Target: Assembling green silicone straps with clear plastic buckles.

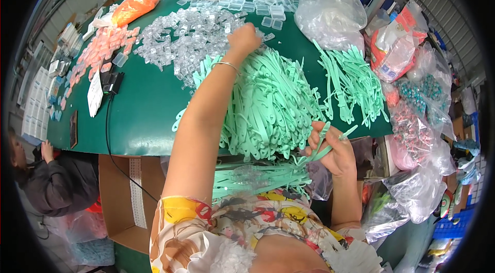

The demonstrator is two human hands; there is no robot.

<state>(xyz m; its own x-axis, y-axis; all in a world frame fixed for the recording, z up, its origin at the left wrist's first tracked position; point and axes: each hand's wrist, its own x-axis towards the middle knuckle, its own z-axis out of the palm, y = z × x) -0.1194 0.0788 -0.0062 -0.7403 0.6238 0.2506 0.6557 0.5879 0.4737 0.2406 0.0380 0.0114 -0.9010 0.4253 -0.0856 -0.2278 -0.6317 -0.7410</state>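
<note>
My left hand (245,39) reaches across the table to the right edge of a heap of small clear plastic pieces (180,38). Its fingers are curled in, and whatever they may hold is hidden. Just below it lies a big pile of mint-green plastic straps (273,102) with holes along them. Near the table's front edge, my right hand (332,151) pinches a looped mint-green strap (320,141), its end sticking out past the fingers. A smaller bunch of the same straps (356,82) lies to the right of the pile.
More straps (258,177) lie below the table edge, by my lap. A clear plastic bag (332,10) stands at the back right. Pink pieces (105,43), an orange bag (136,5) and a black device with a cable (112,83) are left. Other people sit at the far and left sides.
</note>
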